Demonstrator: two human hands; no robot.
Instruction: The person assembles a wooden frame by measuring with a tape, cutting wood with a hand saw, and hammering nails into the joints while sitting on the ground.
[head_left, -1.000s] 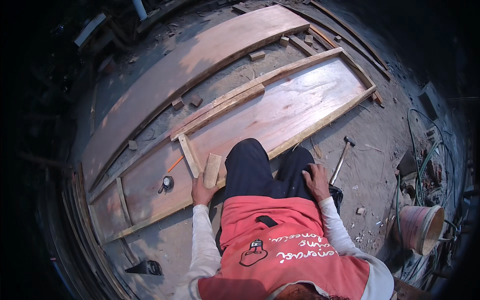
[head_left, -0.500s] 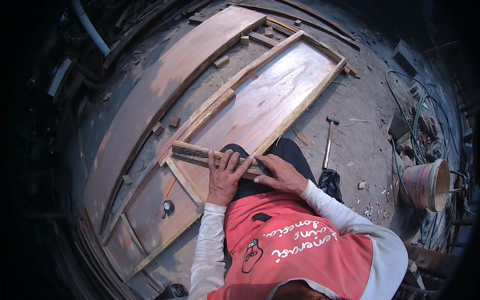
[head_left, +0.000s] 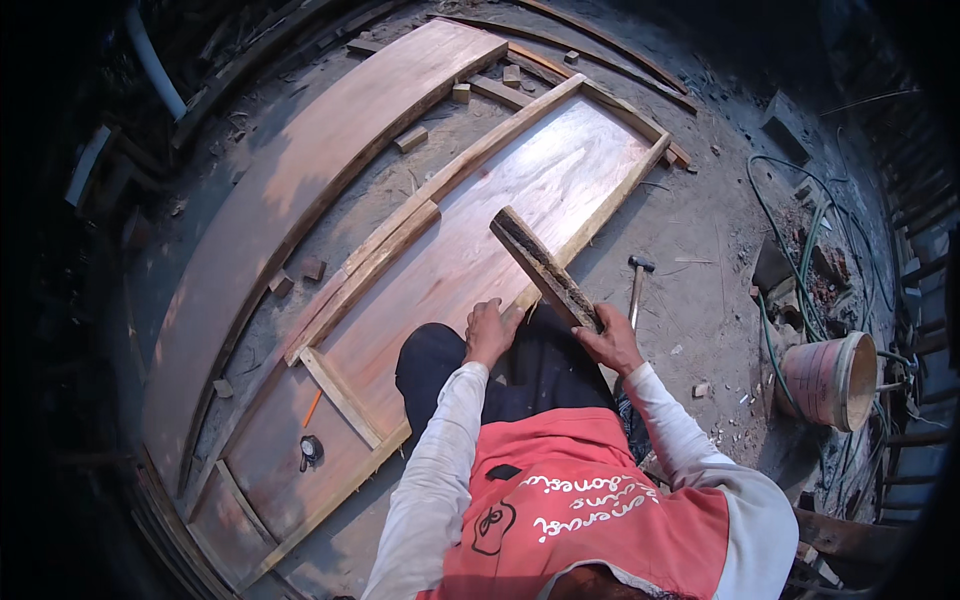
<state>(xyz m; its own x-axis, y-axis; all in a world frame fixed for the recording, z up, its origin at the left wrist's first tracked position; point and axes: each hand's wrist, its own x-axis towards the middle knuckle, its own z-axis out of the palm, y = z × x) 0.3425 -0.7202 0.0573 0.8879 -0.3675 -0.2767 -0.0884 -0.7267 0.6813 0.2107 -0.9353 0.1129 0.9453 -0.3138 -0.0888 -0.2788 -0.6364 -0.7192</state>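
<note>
the short wooden piece (head_left: 545,268) is in the right hand (head_left: 612,340), which pinches it at its lower end, thumb on one side. from this grip its long axis goes away from the person and to the left, so the far end hangs over the framed panel (head_left: 400,285), crossing above its near rail (head_left: 610,203). the left hand (head_left: 488,332) is farther from the piece, beside the knee; its thumb stands apart from the fingers, with nothing seen between, and i cannot tell if it touches the rail.
</note>
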